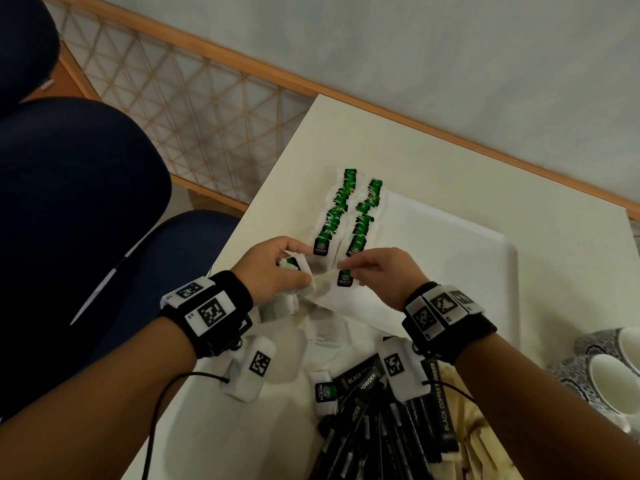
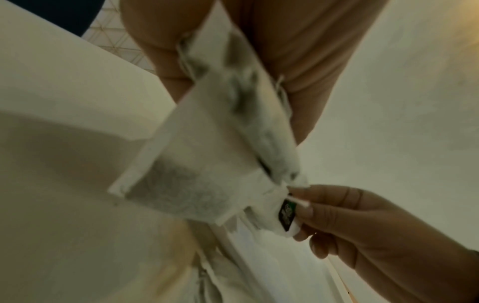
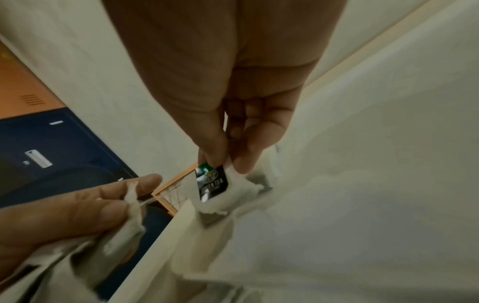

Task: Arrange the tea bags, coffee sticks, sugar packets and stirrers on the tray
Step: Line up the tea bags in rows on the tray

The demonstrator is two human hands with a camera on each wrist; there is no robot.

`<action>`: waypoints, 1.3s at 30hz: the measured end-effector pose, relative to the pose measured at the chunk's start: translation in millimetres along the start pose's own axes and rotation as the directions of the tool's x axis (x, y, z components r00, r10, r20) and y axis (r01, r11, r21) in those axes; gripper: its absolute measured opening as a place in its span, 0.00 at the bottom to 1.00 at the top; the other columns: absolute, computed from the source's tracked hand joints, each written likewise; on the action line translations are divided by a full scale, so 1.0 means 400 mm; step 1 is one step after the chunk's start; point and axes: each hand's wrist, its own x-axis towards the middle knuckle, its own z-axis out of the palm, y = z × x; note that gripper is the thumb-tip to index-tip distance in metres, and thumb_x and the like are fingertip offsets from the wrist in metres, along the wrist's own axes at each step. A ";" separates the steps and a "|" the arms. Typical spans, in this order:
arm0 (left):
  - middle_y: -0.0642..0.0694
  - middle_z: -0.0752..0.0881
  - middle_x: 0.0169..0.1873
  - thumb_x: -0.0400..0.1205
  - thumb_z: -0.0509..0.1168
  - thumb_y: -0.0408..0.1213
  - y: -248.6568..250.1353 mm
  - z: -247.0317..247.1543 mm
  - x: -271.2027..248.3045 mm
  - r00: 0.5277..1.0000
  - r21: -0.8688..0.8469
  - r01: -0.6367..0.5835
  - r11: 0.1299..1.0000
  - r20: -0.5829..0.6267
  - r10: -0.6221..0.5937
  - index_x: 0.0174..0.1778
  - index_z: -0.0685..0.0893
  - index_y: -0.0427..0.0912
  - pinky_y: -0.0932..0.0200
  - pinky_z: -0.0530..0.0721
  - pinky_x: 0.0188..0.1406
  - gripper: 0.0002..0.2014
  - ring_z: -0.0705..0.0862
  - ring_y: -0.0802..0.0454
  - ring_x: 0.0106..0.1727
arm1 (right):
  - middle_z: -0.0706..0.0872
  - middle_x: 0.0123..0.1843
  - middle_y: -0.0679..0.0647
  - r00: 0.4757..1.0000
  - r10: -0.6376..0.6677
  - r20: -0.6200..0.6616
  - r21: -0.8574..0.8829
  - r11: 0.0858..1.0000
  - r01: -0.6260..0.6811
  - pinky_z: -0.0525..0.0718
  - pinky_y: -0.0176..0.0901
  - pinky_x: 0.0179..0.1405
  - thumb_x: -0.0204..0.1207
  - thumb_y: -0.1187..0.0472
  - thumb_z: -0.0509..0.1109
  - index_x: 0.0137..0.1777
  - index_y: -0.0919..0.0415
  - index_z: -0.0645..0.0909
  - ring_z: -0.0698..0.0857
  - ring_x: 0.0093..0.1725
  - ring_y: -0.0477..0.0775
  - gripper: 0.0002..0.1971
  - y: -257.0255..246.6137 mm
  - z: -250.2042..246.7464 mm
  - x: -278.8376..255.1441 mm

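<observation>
Right now both hands are pulling one tea bag free of a bunch above the desk.

Gripping a clump of loose tea bags [image 2: 207, 164], the left hand [image 1: 273, 268] steadies them while the right hand [image 1: 377, 271] pinches a green tag [image 3: 212, 182] between thumb and fingertip; the bag lifted away hangs between them, just short of the two rows of tea bags [image 1: 346, 216] already lying at the tray [image 1: 485, 258] edge. Strings look tangled, so a hard tug could probably tear the thin paper or snap the tag off, and a dragged bag might knock the neat rows askew. Coffee sticks [image 1: 381, 427] wait in a heap nearby, unsorted.
</observation>
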 end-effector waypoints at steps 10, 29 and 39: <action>0.47 0.86 0.46 0.73 0.74 0.29 0.014 -0.020 0.002 0.999 -0.019 0.035 0.999 -0.015 -0.035 0.58 0.83 0.50 0.67 0.79 0.34 0.19 0.83 0.55 0.40 | 0.87 0.37 0.48 0.974 0.071 -0.215 0.174 0.984 -0.033 0.85 0.41 0.42 0.78 0.66 0.66 0.49 0.48 0.84 0.85 0.38 0.46 0.11 0.037 -0.001 0.062; 0.51 0.80 0.56 0.72 0.76 0.32 0.038 0.063 0.010 0.998 0.053 -0.005 0.999 0.070 0.001 0.66 0.72 0.55 0.72 0.78 0.41 0.30 0.77 0.65 0.52 | 0.83 0.37 0.50 0.990 -0.135 -0.031 0.264 0.955 0.138 0.78 0.27 0.38 0.72 0.68 0.75 0.52 0.51 0.86 0.80 0.34 0.41 0.13 -0.056 0.035 -0.005; 0.45 0.84 0.48 0.74 0.74 0.28 0.029 0.036 -0.004 0.999 0.071 -0.009 0.997 0.050 0.006 0.61 0.81 0.51 0.68 0.84 0.32 0.22 0.84 0.56 0.35 | 0.84 0.33 0.42 0.990 -0.142 0.006 0.121 0.983 0.140 0.76 0.26 0.37 0.75 0.59 0.74 0.48 0.41 0.87 0.78 0.30 0.36 0.09 -0.050 0.015 -0.014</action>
